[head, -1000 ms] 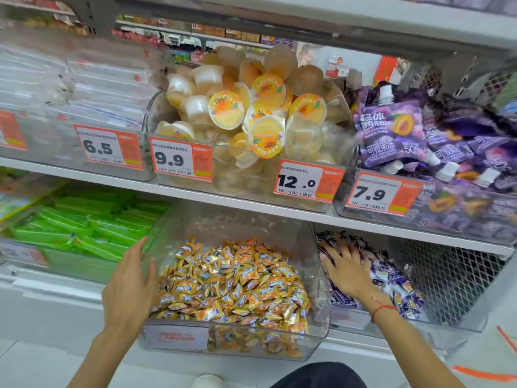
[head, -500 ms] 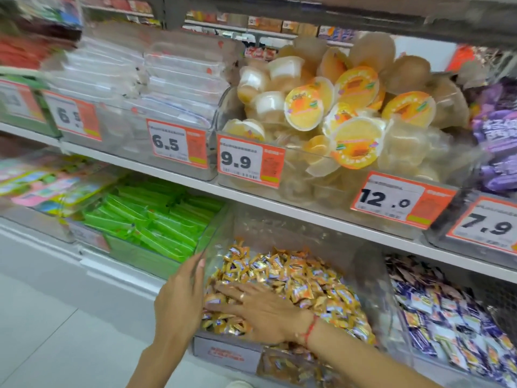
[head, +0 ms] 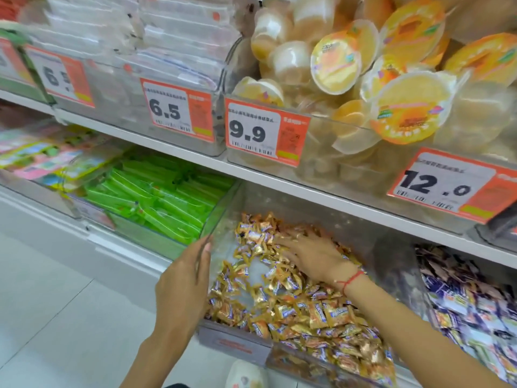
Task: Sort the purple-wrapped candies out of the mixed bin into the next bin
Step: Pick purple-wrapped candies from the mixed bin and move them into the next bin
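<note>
White shelves (head: 279, 177) over pale floor (head: 56, 303)

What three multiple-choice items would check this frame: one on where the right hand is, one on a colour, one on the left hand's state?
1. Where is the right hand?
A. In the bin of gold-wrapped candies
B. In the bin of purple-wrapped candies
C. On the 9.9 price tag

2. What colour are the packets in the bin left of the gold candies?
A. Red
B. Green
C. Black

3. How is the left hand?
A. Pinching a purple candy
B. Curled into a fist
C. Fingers straight against the clear bin at its left wall

Answers:
1 A: its fingers lie spread on the gold wrappers.
2 B: the flat packets are bright green.
3 C: the fingers lie straight along the wall and hold nothing.
</note>
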